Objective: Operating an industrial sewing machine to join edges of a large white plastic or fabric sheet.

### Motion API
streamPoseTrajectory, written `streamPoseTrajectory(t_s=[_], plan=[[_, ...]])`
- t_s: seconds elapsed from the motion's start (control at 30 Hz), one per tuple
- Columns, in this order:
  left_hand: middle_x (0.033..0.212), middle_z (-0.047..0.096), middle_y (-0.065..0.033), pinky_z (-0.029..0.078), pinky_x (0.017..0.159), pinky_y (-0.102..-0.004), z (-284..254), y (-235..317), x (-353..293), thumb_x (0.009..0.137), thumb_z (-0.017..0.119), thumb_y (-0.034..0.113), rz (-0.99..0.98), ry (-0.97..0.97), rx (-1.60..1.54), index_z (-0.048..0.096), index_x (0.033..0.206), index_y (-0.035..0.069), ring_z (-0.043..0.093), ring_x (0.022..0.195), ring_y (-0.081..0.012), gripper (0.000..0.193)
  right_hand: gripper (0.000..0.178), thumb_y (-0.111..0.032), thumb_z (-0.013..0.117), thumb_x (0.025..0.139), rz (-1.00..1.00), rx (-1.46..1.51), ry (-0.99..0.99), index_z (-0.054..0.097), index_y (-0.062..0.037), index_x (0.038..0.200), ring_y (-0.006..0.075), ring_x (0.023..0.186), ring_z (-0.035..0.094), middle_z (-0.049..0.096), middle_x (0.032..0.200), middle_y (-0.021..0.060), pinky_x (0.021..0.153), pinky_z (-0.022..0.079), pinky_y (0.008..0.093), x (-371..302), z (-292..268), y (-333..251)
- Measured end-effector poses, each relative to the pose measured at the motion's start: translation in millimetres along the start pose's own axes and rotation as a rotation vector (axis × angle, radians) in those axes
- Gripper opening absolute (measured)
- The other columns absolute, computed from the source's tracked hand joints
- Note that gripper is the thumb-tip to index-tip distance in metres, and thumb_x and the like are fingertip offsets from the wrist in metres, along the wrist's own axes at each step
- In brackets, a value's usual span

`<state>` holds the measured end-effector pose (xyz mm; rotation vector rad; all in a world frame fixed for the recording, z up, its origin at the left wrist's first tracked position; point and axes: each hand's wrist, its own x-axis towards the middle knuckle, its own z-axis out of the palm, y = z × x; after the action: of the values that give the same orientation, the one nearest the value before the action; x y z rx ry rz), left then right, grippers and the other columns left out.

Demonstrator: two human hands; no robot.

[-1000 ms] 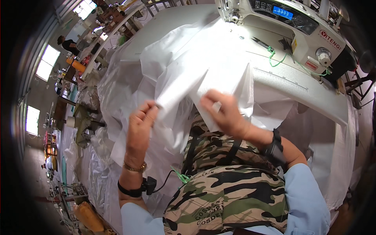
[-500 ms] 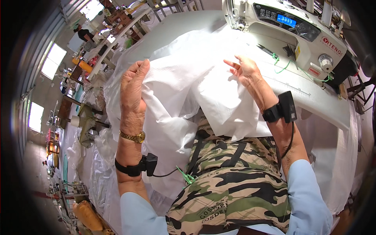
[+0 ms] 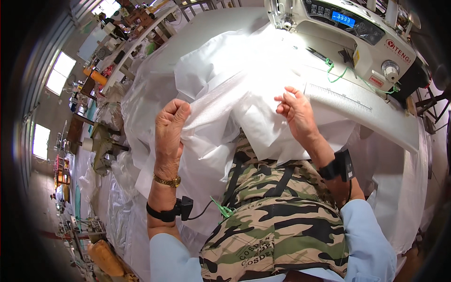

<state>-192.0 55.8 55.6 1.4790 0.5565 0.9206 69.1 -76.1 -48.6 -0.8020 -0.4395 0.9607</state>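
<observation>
A large sheet of thin white fabric [image 3: 211, 101] spreads over the sewing table and hangs over my lap. My left hand [image 3: 170, 127] is closed, thumb against fingers, pinching the fabric near a folded, textured strip. My right hand [image 3: 298, 115] is raised above the cloth on the right, palm up, its fingers loosely bent and apart with nothing visible in them. Beyond the hands stands a white sewing machine [image 3: 376, 54] with a lit blue display. Its needle area [image 3: 286, 23] glows brightly over the far part of the fabric.
Dark thread snips [image 3: 317, 54] and green cord [image 3: 330, 70] lie on the table by the machine. A ruler scale [image 3: 340, 96] runs along the table's near right side. Clear plastic sheeting [image 3: 134, 113] hangs at the left. Farther left stand cluttered workbenches, with another person behind them.
My left hand has moved right and nearer to me, drawing the pinched fabric along. My right hand has come lower, toward me, its fingers more curled. The cloth's folds have shifted.
</observation>
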Motion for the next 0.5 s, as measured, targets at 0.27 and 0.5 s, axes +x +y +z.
streamPoseTrajectory(t_s=[0.27, 0.5], plan=[[0.077, 0.06, 0.0058, 0.045, 0.063, -0.0176, -2.6, 34.2, 39.4, 0.096, 0.062, 0.018, 0.086, 0.041, 0.166, 0.062, 0.083, 0.007, 0.054, 0.069, -0.0013, 0.017, 0.027, -0.026, 0.06, 0.096, 0.076, -0.282, -0.375, 0.066, -0.003, 0.107, 0.0137, 0.092, 0.058, 0.064, 0.092, 0.0034, 0.09, 0.044, 0.0309, 0.6, 47.4, -6.9], [0.075, 0.06, 0.0062, 0.043, 0.062, -0.0164, -9.8, 74.5, 85.3, 0.096, 0.062, 0.021, 0.221, -0.132, 0.311, 0.066, 0.085, 0.005, 0.052, 0.069, -0.0003, 0.02, 0.021, -0.025, 0.071, 0.086, -0.464, -1.121, -0.868, 0.071, -0.0037, 0.087, 0.0215, 0.083, 0.062, 0.068, 0.083, 0.0097, 0.076, 0.049, 0.0344, 26.3, 74.8, 6.3]])
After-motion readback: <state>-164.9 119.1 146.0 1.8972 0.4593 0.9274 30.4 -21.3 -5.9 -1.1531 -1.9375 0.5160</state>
